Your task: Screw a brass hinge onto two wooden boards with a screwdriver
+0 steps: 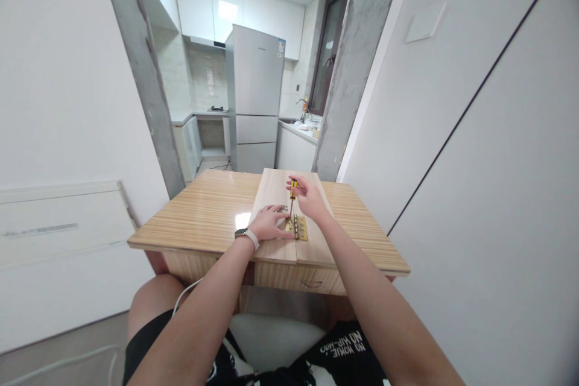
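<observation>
My right hand (310, 198) grips a screwdriver (294, 189) by its yellow-and-black handle. The shaft points down, its tip at the upper left part of a brass hinge (302, 228). That hinge lies open across the seam between two pale wooden boards (274, 184). With fingers spread, my left hand (266, 224) rests on the left board; thumb and fingertips reach the hinge's left leaf and partly cover it. Just beyond those fingers lie small metal pieces (283, 209), too small to name. A watch with a light strap (248, 236) is on my left wrist.
Both boards lie on a glossy wood-grain table (208, 205) with a drawer handle (312, 284) at its front. Walls rise on both sides. Behind the table stand a grey fridge (257, 78) and a kitchen counter with a tap (302, 107). A white cable (183, 295) hangs at the left.
</observation>
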### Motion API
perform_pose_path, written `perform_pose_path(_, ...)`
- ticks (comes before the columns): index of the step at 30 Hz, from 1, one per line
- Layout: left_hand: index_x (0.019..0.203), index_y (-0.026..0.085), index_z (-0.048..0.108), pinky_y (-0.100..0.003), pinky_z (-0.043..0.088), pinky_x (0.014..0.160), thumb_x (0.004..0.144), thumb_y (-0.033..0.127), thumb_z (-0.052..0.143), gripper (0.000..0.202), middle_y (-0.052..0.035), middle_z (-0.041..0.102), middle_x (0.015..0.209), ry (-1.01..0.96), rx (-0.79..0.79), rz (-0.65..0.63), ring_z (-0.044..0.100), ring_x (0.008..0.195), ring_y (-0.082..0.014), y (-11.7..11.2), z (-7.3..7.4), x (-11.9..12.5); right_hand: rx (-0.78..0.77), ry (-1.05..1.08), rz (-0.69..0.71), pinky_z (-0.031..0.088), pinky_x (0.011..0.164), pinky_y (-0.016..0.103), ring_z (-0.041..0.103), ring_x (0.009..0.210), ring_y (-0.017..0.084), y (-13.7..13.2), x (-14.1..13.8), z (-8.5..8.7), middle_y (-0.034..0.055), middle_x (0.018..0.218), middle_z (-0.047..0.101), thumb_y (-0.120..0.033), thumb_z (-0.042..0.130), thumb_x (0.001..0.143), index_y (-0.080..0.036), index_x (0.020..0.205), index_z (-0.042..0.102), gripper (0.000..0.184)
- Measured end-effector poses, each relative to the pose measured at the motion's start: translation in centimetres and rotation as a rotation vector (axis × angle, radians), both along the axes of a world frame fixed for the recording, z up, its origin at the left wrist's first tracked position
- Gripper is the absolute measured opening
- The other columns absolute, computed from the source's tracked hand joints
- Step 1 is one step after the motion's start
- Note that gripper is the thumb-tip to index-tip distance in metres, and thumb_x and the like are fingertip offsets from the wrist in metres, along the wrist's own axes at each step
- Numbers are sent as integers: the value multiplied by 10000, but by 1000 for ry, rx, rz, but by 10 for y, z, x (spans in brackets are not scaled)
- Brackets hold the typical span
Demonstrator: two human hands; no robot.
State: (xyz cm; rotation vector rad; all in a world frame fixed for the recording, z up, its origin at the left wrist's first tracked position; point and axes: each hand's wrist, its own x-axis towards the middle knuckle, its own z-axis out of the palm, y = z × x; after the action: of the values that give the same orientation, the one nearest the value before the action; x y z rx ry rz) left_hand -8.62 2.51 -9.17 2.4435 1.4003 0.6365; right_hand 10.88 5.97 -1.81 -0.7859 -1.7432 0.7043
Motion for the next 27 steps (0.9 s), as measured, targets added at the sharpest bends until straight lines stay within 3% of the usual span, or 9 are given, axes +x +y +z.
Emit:
perform_pose_path(5,1399,379,725,-554,320,1279,683,874,780,873,-65,510,1651,-16,0,-1,404,1539,-405,-1,1,1,63,-66,-182,629,774,356,738,876,210,-10,-6,6,37,974,752,-331,698,881,-261,1181,684,308)
perform_pose_path(10,1463,338,673,-568,317,1283,685,855,799,943,-109,465,1675,-41,-1,-7,385,1555,-412,1,-1,-1,77,-79,-259,593,683,326,702,786,198,-15,-7,9,2,890,704,-393,752,854,-263,1074,651,275)
perform_pose_path(15,1592,234,501,-540,349,1280,807,636,834,943,-172,503,1608,-239,111,72,433,1519,-368,4,0,2,60,-118,-259,570,706,324,702,783,189,-13,-7,12,-1,902,713,-379,747,852,-265,1030,630,242)
perform_pose_path(17,1617,243,440,-523,389,1258,875,478,809,861,-152,566,1527,-362,218,101,504,1451,-327,2,9,7,60,-130,-261,564,719,325,699,778,187,-13,-7,14,-5,897,717,-371,746,851,-264,1014,627,228)
perform_pose_path(20,1662,283,342,-483,499,1165,947,297,715,807,-116,627,1396,-510,317,88,626,1280,-262,-2,35,20,71,-133,-270,561,724,331,696,765,190,-15,-6,15,-7,890,721,-371,755,846,-265,1002,635,224)
perform_pose_path(24,1601,311,464,-423,526,1149,990,186,625,644,-95,641,1364,-489,406,12,643,1262,-240,-4,70,37,113,-121,-275,583,793,362,725,819,213,-16,-4,15,14,917,750,-397,742,880,-266,1035,688,211)
perform_pose_path(27,1485,287,592,-398,579,1072,1003,179,615,494,-84,684,1298,-497,380,22,694,1136,-225,-2,80,45,97,-108,-253,594,876,397,747,902,232,-14,1,11,37,992,787,-455,678,954,-271,1151,733,275)
